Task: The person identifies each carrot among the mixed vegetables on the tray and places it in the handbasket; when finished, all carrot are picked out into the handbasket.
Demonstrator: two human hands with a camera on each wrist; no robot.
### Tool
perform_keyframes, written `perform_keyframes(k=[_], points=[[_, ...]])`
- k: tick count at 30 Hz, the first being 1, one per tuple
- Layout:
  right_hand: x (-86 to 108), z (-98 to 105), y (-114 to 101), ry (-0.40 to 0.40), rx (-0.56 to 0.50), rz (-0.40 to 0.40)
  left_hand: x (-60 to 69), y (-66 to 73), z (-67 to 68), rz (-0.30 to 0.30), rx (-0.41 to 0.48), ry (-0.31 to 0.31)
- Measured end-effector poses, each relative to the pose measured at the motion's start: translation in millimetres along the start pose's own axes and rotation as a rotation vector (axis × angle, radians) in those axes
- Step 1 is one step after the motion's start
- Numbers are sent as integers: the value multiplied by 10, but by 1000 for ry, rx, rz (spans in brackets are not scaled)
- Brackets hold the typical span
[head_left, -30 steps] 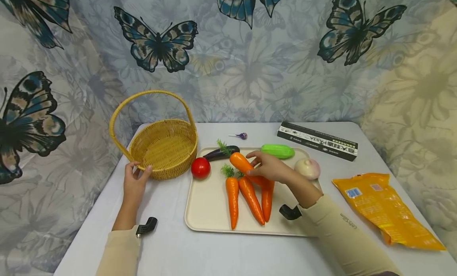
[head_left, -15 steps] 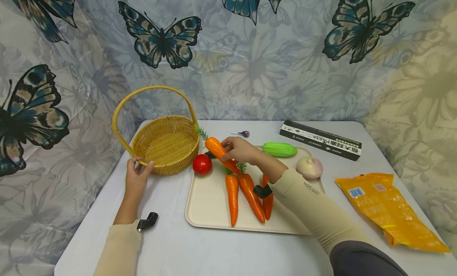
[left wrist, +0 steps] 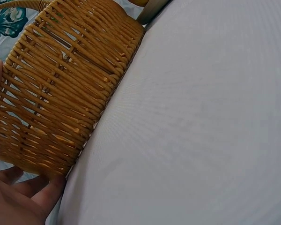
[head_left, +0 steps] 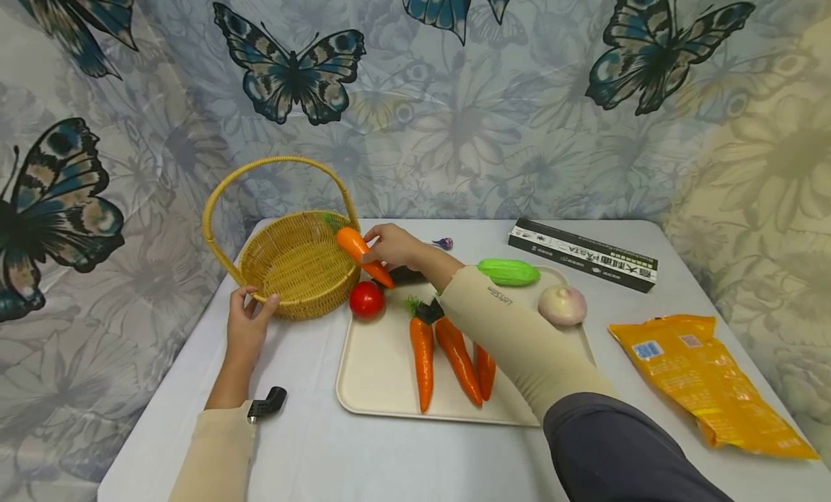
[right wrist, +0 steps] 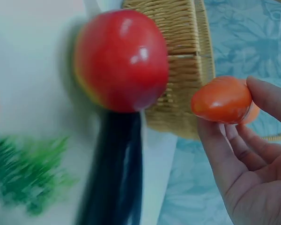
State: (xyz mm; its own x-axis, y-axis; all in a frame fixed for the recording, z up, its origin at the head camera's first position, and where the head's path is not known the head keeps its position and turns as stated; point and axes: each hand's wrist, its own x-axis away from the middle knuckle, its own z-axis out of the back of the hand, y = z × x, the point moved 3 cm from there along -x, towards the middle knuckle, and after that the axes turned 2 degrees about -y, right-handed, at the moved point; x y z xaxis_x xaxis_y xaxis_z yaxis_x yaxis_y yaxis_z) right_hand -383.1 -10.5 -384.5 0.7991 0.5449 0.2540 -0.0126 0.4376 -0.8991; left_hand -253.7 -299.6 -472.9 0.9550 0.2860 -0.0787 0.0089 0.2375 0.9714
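Observation:
My right hand (head_left: 401,247) pinches an orange carrot (head_left: 354,244) between thumb and fingers at the right rim of a yellow wicker basket (head_left: 288,275). The carrot's green top reaches over that rim. In the right wrist view the carrot (right wrist: 222,101) points its tip at the camera. My left hand (head_left: 247,332) grips the basket's near left side; the left wrist view shows its fingers (left wrist: 49,194) at the woven wall. Close by, a red tomato (head_left: 366,300) and a dark eggplant (head_left: 407,275) lie at the tray's left edge, the eggplant partly hidden by my right hand.
A cream tray (head_left: 383,386) bears more carrots (head_left: 422,361), a green cucumber (head_left: 509,272) and an onion (head_left: 562,305). Behind lies a small purple item (head_left: 444,243). A black pasta box (head_left: 584,255) and an orange bag (head_left: 708,386) are at right.
My right hand has lifted the carrot off the tray's carrots and carried it left to the basket's rim. The left hand has stayed on the basket.

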Motion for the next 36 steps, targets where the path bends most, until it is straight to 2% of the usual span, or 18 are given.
perform_keyframes(k=[4, 8, 14, 17, 20, 27, 31, 36], points=[[-183, -63, -189, -7, 12, 11, -53, -15, 7, -9, -5, 9], [-341, -142, -317, 30, 13, 12, -64, 0, 0, -17, -12, 6], [-579, -314, -366, 60, -15, 10, -15, -42, 67, 5, -42, 5], [-674, -385, -350, 100, -26, 8, -13, -46, 85, -8, -37, -7], [-752, -457, -327, 139, 65, -6, -24, -34, 78, -16, -29, -13], [-897, -636, -353, 140, 506, -62, -21, -39, 66, 1, -9, -5], [-920, -686, -371, 159, 638, -102, -37, -56, 48, -13, -6, -6], [-891, -743, -360, 127, 744, -99, -33, -59, 19, -21, -13, -7]])
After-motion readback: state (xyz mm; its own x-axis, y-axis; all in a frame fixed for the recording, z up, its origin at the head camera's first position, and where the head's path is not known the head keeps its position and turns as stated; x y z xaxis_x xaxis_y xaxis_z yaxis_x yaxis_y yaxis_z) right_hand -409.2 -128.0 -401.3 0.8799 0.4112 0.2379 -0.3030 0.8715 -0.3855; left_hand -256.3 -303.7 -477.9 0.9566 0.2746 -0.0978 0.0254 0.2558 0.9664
